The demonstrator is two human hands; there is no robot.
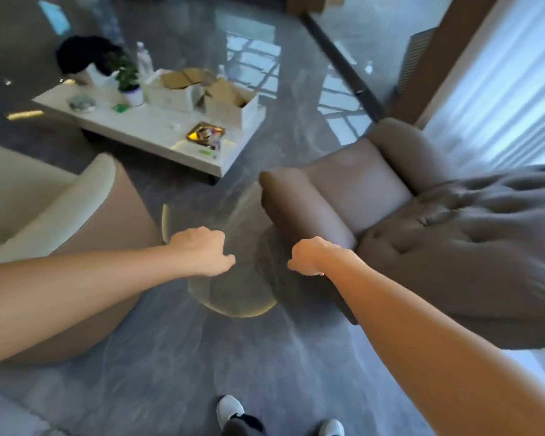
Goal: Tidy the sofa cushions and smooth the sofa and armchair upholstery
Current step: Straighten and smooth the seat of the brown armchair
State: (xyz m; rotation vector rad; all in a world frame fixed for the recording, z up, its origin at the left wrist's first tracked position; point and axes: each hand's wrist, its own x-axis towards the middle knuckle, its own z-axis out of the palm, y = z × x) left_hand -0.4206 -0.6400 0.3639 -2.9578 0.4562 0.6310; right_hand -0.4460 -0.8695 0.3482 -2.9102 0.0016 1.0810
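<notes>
A taupe armchair [353,184] with a tufted back [453,247] stands to the right. The end of a sofa [85,196], with a cream arm and a tan side, is at the left. My left hand [202,250] and my right hand [309,256] hang in mid-air between the two, over a round glass side table [233,303]. Both hands have curled fingers and hold nothing. My right hand is just left of the armchair's near arm, not touching it. No loose cushion is in view.
A low white coffee table [145,127] stands further off, carrying open cardboard boxes [230,102], a potted plant [128,80], a bottle and a gold tray [205,133]. The grey floor is glossy. Sheer curtains [501,89] hang at the right. My shoes [230,410] show at the bottom.
</notes>
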